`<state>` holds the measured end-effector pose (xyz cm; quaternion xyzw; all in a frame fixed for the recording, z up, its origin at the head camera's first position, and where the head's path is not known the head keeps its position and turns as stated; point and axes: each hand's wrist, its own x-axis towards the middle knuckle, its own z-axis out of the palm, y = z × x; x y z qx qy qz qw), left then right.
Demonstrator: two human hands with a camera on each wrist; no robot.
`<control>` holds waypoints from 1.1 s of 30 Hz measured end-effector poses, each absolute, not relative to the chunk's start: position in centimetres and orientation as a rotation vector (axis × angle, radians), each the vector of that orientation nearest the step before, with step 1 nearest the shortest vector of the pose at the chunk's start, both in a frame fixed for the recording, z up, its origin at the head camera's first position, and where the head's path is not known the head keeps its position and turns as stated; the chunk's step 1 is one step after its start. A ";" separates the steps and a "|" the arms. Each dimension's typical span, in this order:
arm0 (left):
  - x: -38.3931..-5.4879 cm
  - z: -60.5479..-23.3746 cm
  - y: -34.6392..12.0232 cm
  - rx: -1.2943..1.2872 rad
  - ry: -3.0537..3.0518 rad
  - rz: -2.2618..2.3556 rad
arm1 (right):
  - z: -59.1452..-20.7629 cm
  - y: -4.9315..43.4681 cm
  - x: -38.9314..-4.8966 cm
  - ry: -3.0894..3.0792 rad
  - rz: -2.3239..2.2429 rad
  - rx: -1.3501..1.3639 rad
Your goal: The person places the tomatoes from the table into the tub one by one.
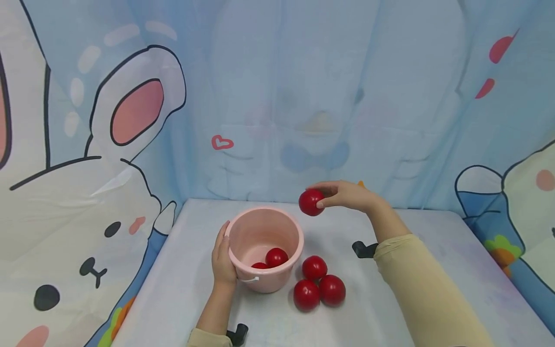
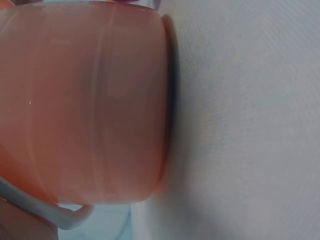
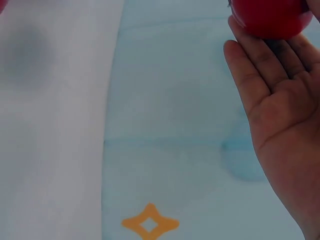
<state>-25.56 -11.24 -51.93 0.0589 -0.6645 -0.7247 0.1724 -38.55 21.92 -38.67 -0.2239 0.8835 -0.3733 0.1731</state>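
My left hand (image 1: 223, 262) holds the left side of a pink bucket (image 1: 265, 282), its fingers up along the outside of the rim. The bucket stands upright on the table, and two red apples (image 1: 276, 257) show inside it. Right of the bucket and above the table, my right hand (image 1: 347, 195) pinches another round, shiny red apple (image 1: 310, 202) between thumb and fingers. The right wrist view catches that apple (image 3: 272, 17) at its top edge, against the extended fingers. In the left wrist view the bucket wall (image 2: 85, 100) fills the left half, with its pale handle (image 2: 45, 207) below.
Three more red apples (image 1: 331, 290) lie close together on the white table (image 1: 377, 308), just right of the bucket. A pale blue cartoon curtain (image 1: 277, 86) hangs behind and at both sides of the table.
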 end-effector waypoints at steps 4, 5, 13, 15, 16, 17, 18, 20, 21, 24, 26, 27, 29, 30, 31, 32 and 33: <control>-25.7 -52.0 -11.3 0.165 -1.872 -2.075 | -38.1 20.6 -39.0 2.416 -1.044 -0.683; -25.7 -52.0 -11.3 0.165 -1.868 -2.081 | -37.9 20.3 -39.1 2.384 -1.050 -0.697; -25.8 -52.1 -11.3 0.159 -1.887 -2.079 | -36.6 18.2 -40.2 2.128 -1.064 -0.806; -25.8 -52.1 -11.3 0.155 -1.884 -2.082 | -36.4 17.7 -40.4 2.093 -1.051 -0.817; -25.8 -52.1 -11.3 0.154 -1.881 -2.082 | -36.4 17.4 -40.5 2.079 -1.047 -0.821; -25.8 -52.1 -11.3 0.155 -1.879 -2.082 | -36.3 17.1 -40.6 2.065 -1.043 -0.825; -25.8 -52.1 -11.3 0.157 -1.876 -2.085 | -36.3 16.8 -40.7 2.051 -1.040 -0.828; -25.8 -52.1 -11.3 0.160 -1.876 -2.084 | -36.2 16.2 -40.9 2.006 -1.043 -0.833; -25.9 -52.1 -11.3 0.162 -1.878 -2.083 | -36.2 15.8 -41.0 1.981 -1.043 -0.839; -25.9 -52.1 -11.3 0.169 -1.884 -2.081 | -36.1 14.6 -41.2 1.922 -1.031 -0.857; -25.9 -52.2 -11.3 0.173 -1.890 -2.070 | -35.9 13.7 -41.3 1.885 -1.023 -0.874; -25.9 -52.2 -11.3 0.172 -1.891 -2.069 | -35.8 13.3 -41.3 1.876 -1.013 -0.884; -26.0 -52.3 -11.3 0.169 -1.900 -2.058 | -35.7 12.4 -41.3 1.866 -0.988 -0.897; -26.0 -52.3 -11.4 0.169 -1.903 -2.055 | -35.6 12.0 -41.3 1.852 -0.980 -0.902; -25.9 -52.3 -11.4 0.169 -1.911 -2.049 | -35.6 11.6 -41.2 1.849 -0.964 -0.909; -25.9 -52.4 -11.4 0.165 -1.916 -2.036 | -35.6 11.2 -41.2 1.853 -0.944 -0.916; -25.9 -52.4 -11.4 0.158 -1.918 -2.026 | -35.5 10.8 -41.2 1.859 -0.923 -0.926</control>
